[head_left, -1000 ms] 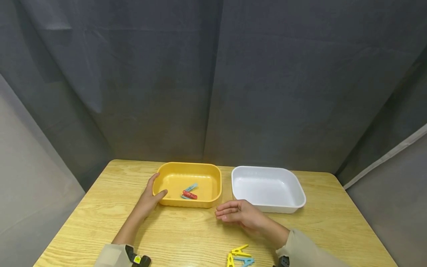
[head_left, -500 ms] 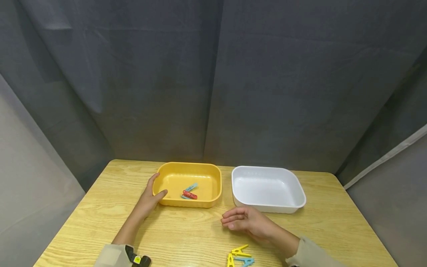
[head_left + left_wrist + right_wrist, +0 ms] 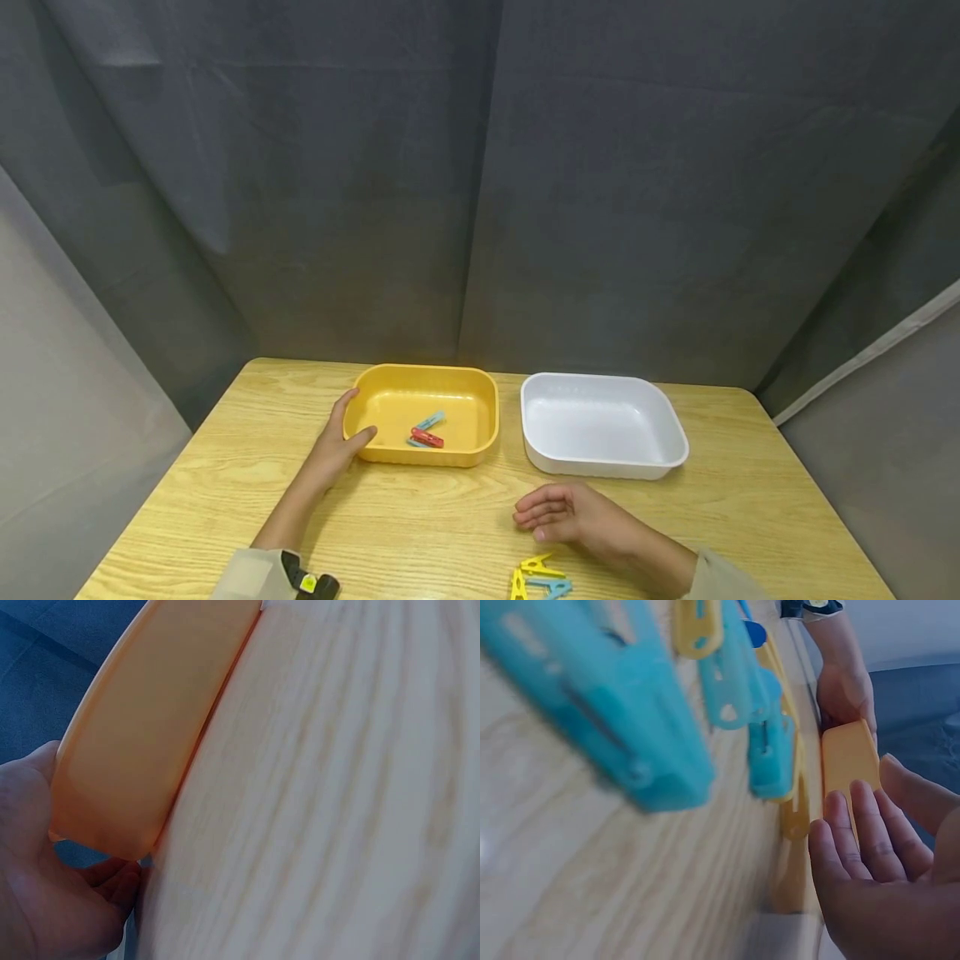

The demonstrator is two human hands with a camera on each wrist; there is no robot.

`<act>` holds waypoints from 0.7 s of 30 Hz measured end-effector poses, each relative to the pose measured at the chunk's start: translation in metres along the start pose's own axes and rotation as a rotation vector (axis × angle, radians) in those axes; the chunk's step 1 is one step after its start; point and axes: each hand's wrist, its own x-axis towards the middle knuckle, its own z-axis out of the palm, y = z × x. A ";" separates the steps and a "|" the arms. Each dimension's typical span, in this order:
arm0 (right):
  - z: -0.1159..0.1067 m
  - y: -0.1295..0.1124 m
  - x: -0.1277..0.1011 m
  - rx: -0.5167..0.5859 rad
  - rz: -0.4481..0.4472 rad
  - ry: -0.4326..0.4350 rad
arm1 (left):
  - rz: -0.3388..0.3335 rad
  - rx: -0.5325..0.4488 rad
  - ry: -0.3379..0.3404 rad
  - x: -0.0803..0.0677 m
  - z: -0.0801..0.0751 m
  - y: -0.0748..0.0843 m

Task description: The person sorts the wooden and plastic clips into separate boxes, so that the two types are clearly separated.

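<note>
My left hand grips the left end of a yellow plastic tray, its thumb over the near rim. In the left wrist view the tray's side wall rises beside that hand, with fingers curled under its end. Inside the tray lie a red clothespin and light-blue ones. Palm sideways and holding nothing, my right hand is over the table, in front of the white tray. Just nearer than it lie yellow clothespins and a blue clothespin; the right wrist view shows blue clothespins close up.
A white plastic tray stands right of the yellow one, a narrow gap between them. Both are near the far edge of the wooden table. Grey curtains hang behind and at the sides.
My right hand has drawn back toward me and to the right, from beside the yellow tray's near corner to just beyond the loose clothespins. The left hand and both trays have stayed put.
</note>
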 end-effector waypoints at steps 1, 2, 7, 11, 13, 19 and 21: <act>-0.001 0.001 -0.001 -0.013 0.010 -0.002 | 0.001 -0.002 0.000 0.000 0.000 0.000; -0.001 0.002 -0.003 -0.029 0.018 -0.004 | 0.002 -0.002 0.000 0.000 0.000 0.000; -0.003 0.004 -0.009 -0.095 0.066 -0.022 | 0.011 0.016 0.005 0.000 -0.001 0.000; -0.002 0.005 -0.012 -0.152 0.064 -0.042 | 0.017 0.035 0.011 0.000 -0.001 0.000; -0.001 0.006 -0.013 -0.182 0.062 -0.045 | 0.016 0.041 0.015 0.000 -0.002 0.001; 0.000 0.008 -0.013 -0.229 0.070 -0.039 | 0.017 0.039 0.009 0.000 -0.001 0.000; 0.001 0.009 -0.013 -0.253 0.051 -0.042 | 0.019 0.033 0.010 0.000 -0.001 0.000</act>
